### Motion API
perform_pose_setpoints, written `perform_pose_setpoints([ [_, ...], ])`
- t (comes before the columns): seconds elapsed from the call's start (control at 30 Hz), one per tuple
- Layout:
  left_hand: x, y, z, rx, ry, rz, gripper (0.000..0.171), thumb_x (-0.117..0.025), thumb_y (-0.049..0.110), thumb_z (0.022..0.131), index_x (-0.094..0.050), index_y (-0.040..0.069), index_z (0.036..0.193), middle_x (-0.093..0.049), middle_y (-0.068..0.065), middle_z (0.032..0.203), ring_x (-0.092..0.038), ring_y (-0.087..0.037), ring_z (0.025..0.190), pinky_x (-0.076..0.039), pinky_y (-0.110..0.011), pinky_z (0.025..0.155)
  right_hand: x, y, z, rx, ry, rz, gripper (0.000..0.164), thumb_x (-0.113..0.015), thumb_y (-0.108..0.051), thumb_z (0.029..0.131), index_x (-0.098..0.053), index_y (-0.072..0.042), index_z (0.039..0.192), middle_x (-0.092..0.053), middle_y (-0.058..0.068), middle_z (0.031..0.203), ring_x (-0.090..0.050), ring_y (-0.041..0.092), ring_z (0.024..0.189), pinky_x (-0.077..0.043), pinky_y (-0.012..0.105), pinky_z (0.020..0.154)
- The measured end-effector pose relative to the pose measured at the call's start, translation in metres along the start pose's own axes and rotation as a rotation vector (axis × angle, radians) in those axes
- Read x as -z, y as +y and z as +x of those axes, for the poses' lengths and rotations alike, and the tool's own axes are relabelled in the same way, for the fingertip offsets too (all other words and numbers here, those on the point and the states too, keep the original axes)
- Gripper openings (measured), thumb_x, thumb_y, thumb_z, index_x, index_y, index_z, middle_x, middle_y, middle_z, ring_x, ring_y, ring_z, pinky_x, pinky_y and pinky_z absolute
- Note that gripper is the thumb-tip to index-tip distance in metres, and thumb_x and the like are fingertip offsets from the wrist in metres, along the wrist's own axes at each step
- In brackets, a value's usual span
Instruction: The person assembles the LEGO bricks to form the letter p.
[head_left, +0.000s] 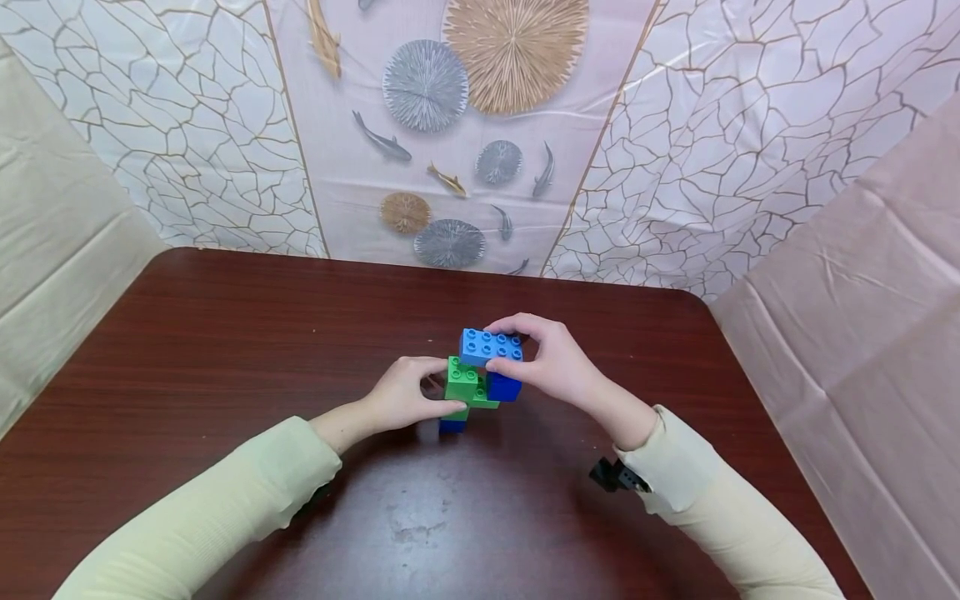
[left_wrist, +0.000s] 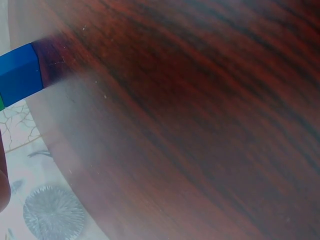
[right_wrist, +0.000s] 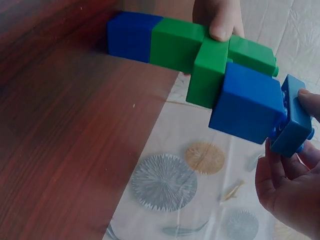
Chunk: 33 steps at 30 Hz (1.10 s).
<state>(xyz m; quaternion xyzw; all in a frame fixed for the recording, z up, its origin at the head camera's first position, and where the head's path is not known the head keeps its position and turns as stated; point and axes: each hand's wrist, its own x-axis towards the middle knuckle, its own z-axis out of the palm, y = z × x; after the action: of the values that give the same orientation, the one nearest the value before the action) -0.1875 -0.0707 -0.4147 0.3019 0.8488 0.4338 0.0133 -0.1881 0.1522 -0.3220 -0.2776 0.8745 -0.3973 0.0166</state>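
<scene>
A small stack of toy building bricks stands on the table. Its lowest brick (right_wrist: 131,37) is dark blue, with a green brick (right_wrist: 175,44) above it. A wider flat green brick (right_wrist: 206,75) crosses over that one, carrying an upper green brick (head_left: 461,385) on one side and a blue brick (right_wrist: 247,102) on the other. My left hand (head_left: 401,393) grips the green part between thumb and fingers. Between thumb and fingertips, my right hand (head_left: 558,362) pinches a light blue eight-stud brick (head_left: 489,343), slightly tilted right at the blue brick's studs.
The dark red-brown table (head_left: 225,350) has rounded far corners. Behind it hangs a patterned cloth (head_left: 480,192), with plain beige cloth (head_left: 862,317) at the sides. A black strap piece (head_left: 618,475) shows at the right cuff.
</scene>
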Motion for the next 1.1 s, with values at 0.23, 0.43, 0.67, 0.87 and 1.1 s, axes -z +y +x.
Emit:
perform_pose_setpoints([
  [0.23, 0.000, 0.001, 0.000, 0.001, -0.009, 0.003, 0.042, -0.076, 0.030, 0.077, -0.065, 0.009, 0.111, -0.070, -0.002, 0.095, -0.063, -0.009, 0.080, -0.053, -0.019, 0.072, -0.006, -0.001, -0.002, 0.010, -0.046, -0.005, 0.037, -0.075, -0.017, 0.079, -0.064, -0.009, 0.114, -0.064, 0.006, 0.108, -0.053, 0.017, 0.086, -0.050, 0.026, 0.069],
  [0.43, 0.001, 0.002, 0.000, 0.010, -0.014, -0.001, 0.043, -0.076, 0.029, 0.077, -0.065, 0.009, 0.114, -0.070, -0.003, 0.097, -0.063, -0.010, 0.082, -0.053, -0.019, 0.073, -0.008, -0.001, -0.003, 0.017, -0.065, 0.022, 0.037, -0.075, -0.016, 0.079, -0.064, -0.008, 0.113, -0.064, 0.007, 0.107, -0.055, 0.017, 0.089, -0.052, 0.030, 0.074],
  [0.67, 0.001, 0.001, 0.000, 0.018, -0.021, 0.006, 0.044, -0.076, 0.030, 0.078, -0.064, 0.010, 0.115, -0.070, -0.002, 0.098, -0.063, -0.010, 0.082, -0.053, -0.021, 0.074, -0.011, -0.001, -0.002, 0.035, -0.072, 0.045, 0.036, -0.075, -0.015, 0.079, -0.064, -0.007, 0.113, -0.063, 0.008, 0.108, -0.056, 0.018, 0.091, -0.053, 0.033, 0.078],
  [0.87, 0.001, 0.000, -0.001, 0.022, -0.022, 0.005, 0.046, -0.076, 0.030, 0.078, -0.064, 0.009, 0.116, -0.070, -0.002, 0.099, -0.063, -0.009, 0.082, -0.053, -0.020, 0.074, -0.012, -0.002, -0.001, 0.028, -0.081, 0.008, 0.036, -0.074, -0.016, 0.080, -0.064, -0.007, 0.113, -0.063, 0.009, 0.109, -0.056, 0.018, 0.092, -0.052, 0.029, 0.080],
  [1.1, 0.002, 0.000, -0.001, 0.012, -0.018, 0.013, 0.045, -0.076, 0.029, 0.077, -0.064, 0.008, 0.116, -0.070, -0.002, 0.097, -0.063, -0.010, 0.083, -0.054, -0.021, 0.074, -0.012, -0.003, -0.001, 0.039, -0.087, -0.020, 0.036, -0.074, -0.015, 0.080, -0.064, -0.006, 0.112, -0.063, 0.008, 0.106, -0.057, 0.018, 0.092, -0.053, 0.031, 0.080],
])
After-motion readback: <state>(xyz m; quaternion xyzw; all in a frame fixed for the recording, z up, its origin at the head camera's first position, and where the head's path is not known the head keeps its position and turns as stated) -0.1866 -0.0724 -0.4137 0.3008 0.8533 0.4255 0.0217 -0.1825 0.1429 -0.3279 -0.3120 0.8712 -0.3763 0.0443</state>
